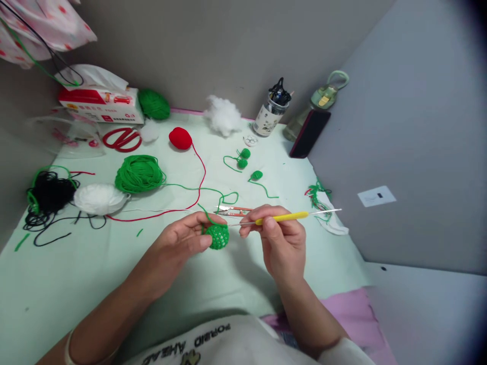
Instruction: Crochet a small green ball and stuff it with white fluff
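Between the thumb and fingers of my left hand (186, 236) is a small round green crochet piece (218, 237), with green yarn running up over the fingers. My right hand (282, 242) grips a crochet hook (287, 217) by its yellow handle, its metal shaft pointing left at the top edge of the piece. Whether the hook tip sits inside a stitch I cannot tell. Just behind the hands lie orange-handled thread snips (233, 210), partly hidden. A green yarn ball (140, 174) lies to the left, its strand trailing toward the piece.
Around the back stand a tissue box (114, 106), red scissors (122, 139), a red yarn ball (180, 138), white stuffing (223, 116), a pen jar (270, 114), a phone (310, 133) against a bottle, and small green crocheted balls (242, 163). White yarn (99, 198) and black yarn (51, 192) lie left.
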The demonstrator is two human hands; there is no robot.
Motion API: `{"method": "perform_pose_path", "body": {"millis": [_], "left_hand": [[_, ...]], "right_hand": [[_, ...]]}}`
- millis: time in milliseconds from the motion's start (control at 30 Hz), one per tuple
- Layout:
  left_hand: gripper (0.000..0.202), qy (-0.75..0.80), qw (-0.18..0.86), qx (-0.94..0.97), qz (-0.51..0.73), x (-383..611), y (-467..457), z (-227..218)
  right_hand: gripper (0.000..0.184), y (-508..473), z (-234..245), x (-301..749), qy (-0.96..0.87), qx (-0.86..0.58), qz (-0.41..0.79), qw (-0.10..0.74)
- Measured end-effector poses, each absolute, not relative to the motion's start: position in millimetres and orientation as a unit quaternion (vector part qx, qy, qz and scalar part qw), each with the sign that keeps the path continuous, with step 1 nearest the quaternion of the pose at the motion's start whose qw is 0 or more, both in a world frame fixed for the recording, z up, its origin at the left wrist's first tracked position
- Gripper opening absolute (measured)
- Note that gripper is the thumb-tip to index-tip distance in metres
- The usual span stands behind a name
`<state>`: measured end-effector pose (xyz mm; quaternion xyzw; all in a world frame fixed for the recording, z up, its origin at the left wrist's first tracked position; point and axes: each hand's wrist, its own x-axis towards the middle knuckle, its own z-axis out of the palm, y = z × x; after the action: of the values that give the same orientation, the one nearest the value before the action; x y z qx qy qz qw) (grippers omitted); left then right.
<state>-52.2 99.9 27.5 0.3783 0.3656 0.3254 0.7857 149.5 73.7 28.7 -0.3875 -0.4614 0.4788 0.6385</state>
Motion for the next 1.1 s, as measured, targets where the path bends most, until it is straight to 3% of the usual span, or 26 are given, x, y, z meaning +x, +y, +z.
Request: {"method": "perform_pose_path", "body": {"millis": [1100], "left_hand": [[0.020, 0.374, 0.785, 0.388, 0.306, -55.5, 101.7, 29.6]], "right_hand": [[0.017, 71.8, 30.5, 147.2, -0.466, -0.404, 0.465, 0.635]]}}
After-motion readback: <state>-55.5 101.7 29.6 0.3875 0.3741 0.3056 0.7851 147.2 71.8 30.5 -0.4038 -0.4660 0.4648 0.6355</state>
